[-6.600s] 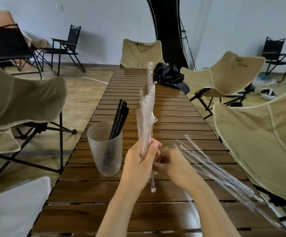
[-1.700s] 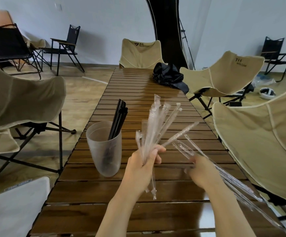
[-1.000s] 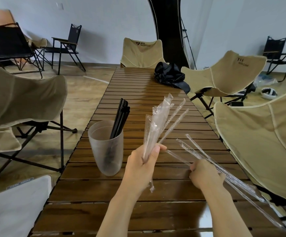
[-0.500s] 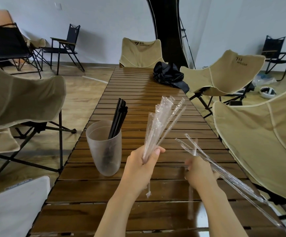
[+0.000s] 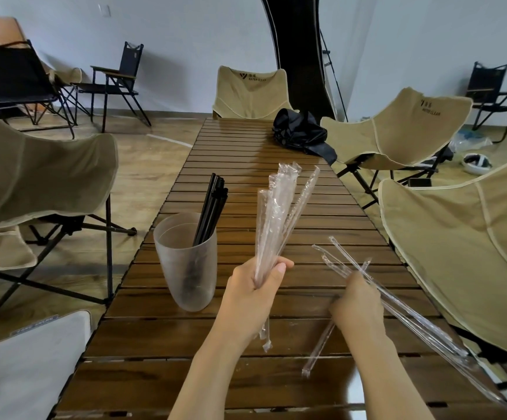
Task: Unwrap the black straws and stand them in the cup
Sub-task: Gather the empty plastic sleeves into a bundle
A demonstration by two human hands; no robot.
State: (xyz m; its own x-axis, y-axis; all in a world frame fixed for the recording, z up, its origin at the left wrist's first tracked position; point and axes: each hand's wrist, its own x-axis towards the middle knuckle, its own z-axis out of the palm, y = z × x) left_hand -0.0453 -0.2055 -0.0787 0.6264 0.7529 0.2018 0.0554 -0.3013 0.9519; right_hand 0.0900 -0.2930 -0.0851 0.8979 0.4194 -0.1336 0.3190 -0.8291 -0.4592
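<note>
Left chair (image 5: 49,177): beige fabric, folding frame, beside the left edge of the desk (image 5: 246,377).
Cup (image 5: 185,277): frosted, upright on the near left part of the slatted wooden desk.
Black straws (image 5: 212,207): unwrapped, standing in the cup, leaning right against its rim, tops well above it.
Left hand (image 5: 255,295): raised just right of the cup, fingers (image 5: 279,266) curled tight round the lower part of the wrapper bundle.
Wrapper bundle (image 5: 276,219): clear crinkled sleeves, fanning up and to the right, short tails hanging below the fist.
Black bag (image 5: 302,131): crumpled at the far right of the desk.
Right hand (image 5: 356,304): low over the desk, back toward the camera, fingers curled under and gripping a single sleeve.
Single sleeve (image 5: 318,348): clear, slanting down to the left, blurred.
Loose sleeves (image 5: 409,310): long clear pile on the desk's right edge, touching the right hand; contents not discernible.
Right chair (image 5: 464,253): beige, close beside the desk.
</note>
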